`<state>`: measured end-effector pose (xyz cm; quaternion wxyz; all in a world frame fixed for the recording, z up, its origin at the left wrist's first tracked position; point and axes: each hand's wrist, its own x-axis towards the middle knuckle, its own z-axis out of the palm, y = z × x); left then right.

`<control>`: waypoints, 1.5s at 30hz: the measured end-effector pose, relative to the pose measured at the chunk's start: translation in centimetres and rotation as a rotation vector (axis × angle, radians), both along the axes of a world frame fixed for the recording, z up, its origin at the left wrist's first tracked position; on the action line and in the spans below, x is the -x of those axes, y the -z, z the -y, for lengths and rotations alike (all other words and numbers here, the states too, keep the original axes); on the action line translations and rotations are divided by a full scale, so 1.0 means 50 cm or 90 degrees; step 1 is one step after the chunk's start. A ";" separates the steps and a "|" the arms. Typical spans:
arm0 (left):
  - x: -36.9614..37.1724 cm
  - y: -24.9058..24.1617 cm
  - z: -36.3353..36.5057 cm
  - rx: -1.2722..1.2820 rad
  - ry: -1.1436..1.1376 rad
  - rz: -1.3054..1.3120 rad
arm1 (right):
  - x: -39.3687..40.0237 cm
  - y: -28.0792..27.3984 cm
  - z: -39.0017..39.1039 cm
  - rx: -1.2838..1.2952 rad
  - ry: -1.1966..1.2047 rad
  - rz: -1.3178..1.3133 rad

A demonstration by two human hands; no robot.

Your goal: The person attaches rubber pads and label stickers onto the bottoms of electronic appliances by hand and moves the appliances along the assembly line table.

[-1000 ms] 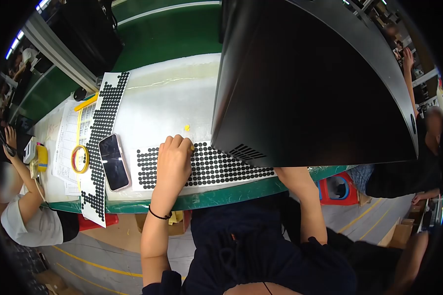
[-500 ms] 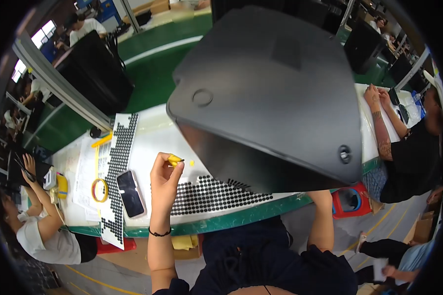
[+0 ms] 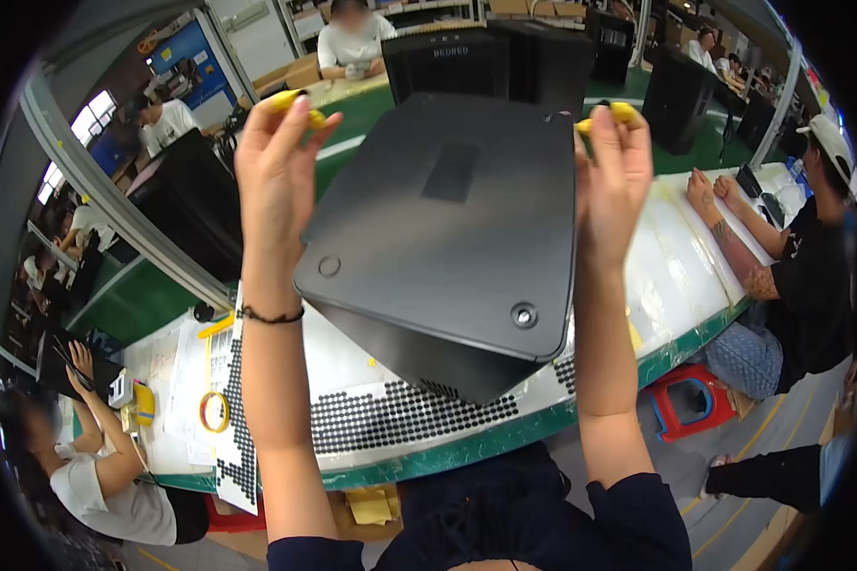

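A large black casing (image 3: 438,228) stands on the white work table (image 3: 671,233), with a round screw recess near one corner and a plain ring mark at another. My left hand (image 3: 281,171) is raised beside its left edge, pinching a small dark piece, with yellow covers on some fingertips. On the other side my right hand (image 3: 616,181) is up near the casing's far right corner, its fingers pinched together, also with yellow fingertip covers. Whatever the right fingers hold is too small to name. A sheet of black round dots (image 3: 390,419) lies in front of the casing.
A yellow tape roll (image 3: 214,411) and another dotted strip (image 3: 238,457) lie at the left. Co-workers sit at the left (image 3: 114,485) and right (image 3: 800,276). A red stool (image 3: 671,433) stands below the table. More black casings (image 3: 443,62) stand behind.
Both hands have risen to the casing's far side; the right hand has come out from behind it. The casing appears lower and further left as the view shifted. The phone is now hidden.
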<state>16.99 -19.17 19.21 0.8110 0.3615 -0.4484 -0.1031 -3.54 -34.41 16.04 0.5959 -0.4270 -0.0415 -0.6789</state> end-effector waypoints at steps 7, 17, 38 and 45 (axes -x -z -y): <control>-0.013 -0.001 0.046 -0.007 0.154 0.107 | -0.061 -0.027 -0.008 -0.038 -0.125 0.048; 0.040 -0.012 -0.026 0.004 -0.153 0.182 | -0.136 -0.067 0.057 0.262 -0.127 -0.291; 0.045 -0.016 -0.030 -0.051 -0.167 0.197 | -0.075 -0.143 0.060 0.697 0.220 -0.541; 0.044 -0.025 -0.029 -0.078 -0.213 0.240 | -0.060 -0.120 0.054 0.618 0.291 -0.452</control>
